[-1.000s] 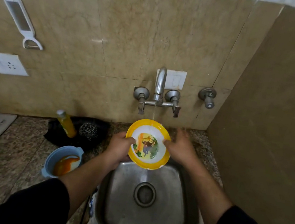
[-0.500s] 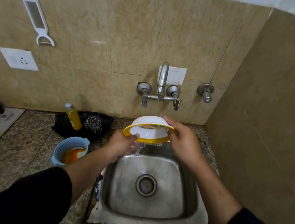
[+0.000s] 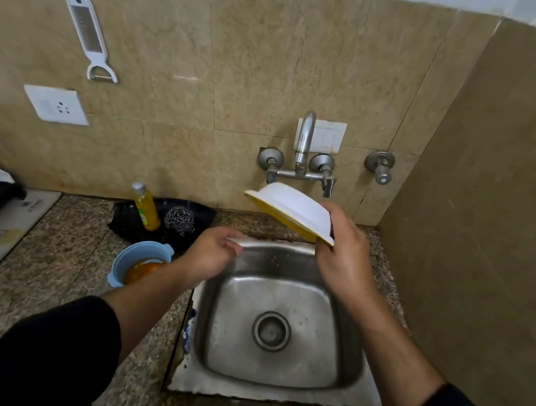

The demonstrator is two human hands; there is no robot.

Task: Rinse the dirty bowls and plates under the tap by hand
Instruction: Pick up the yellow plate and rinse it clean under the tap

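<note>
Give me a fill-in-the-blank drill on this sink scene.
1. The right hand grips the white-and-yellow plastic bowl, whose white underside faces ___.
2. The light blue plastic bowl with orange residue stands on the speckled granite counter, ___ of the steel sink.
3. The steel-wool scrubber lies beside the ___ soap bottle.

Missing words: up; left; yellow.

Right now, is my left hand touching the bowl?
Apart. The head view shows the left hand low at the sink rim, with counter visible between it and the bowl, which only the right hand grips.
</note>
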